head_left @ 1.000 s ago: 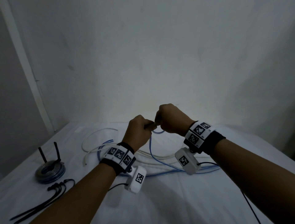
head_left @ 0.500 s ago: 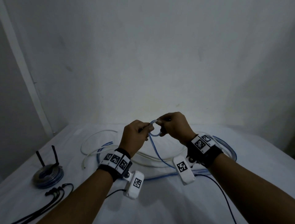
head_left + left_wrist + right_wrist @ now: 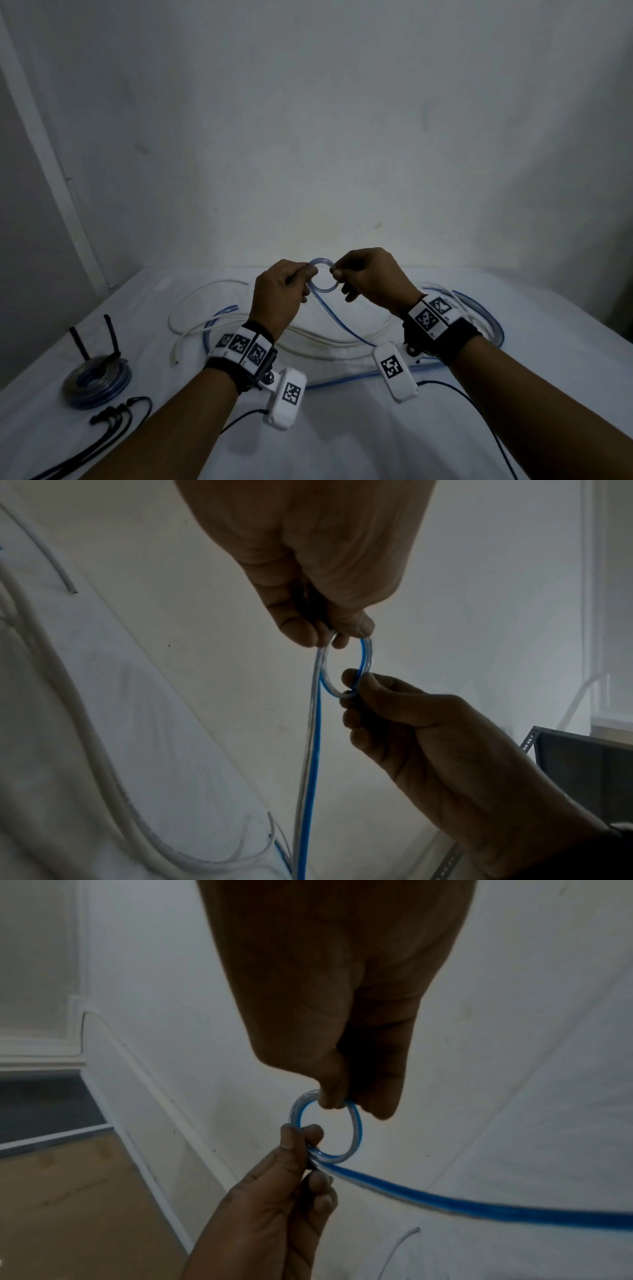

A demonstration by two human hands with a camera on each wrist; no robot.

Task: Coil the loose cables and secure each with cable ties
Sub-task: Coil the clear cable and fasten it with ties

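Observation:
A clear cable with a blue stripe [image 3: 344,327] is bent into one small loop [image 3: 323,278] held above the table. My left hand [image 3: 306,274] pinches the loop's left side where the strands cross. My right hand [image 3: 337,272] pinches its right side between thumb and forefinger. The left wrist view shows the loop [image 3: 346,666] between the left fingertips [image 3: 330,635] and the right hand [image 3: 352,681]. In the right wrist view the loop [image 3: 354,1131] hangs from my right fingertips [image 3: 334,1100], and the cable trails off right from my left hand [image 3: 301,1146]. The rest of the blue cable [image 3: 342,380] lies loose on the table.
A loose white cable [image 3: 308,339] sprawls on the white table [image 3: 376,445] under my hands. At the left sits a coiled blue cable [image 3: 97,383] bound with black ties that stick up. Several black cable ties [image 3: 113,416] lie in front of it. A wall stands close behind.
My hands, pressed together a second ago, have drawn slightly apart, and a small round loop of the blue cable has opened between them. My right wrist has dropped lower.

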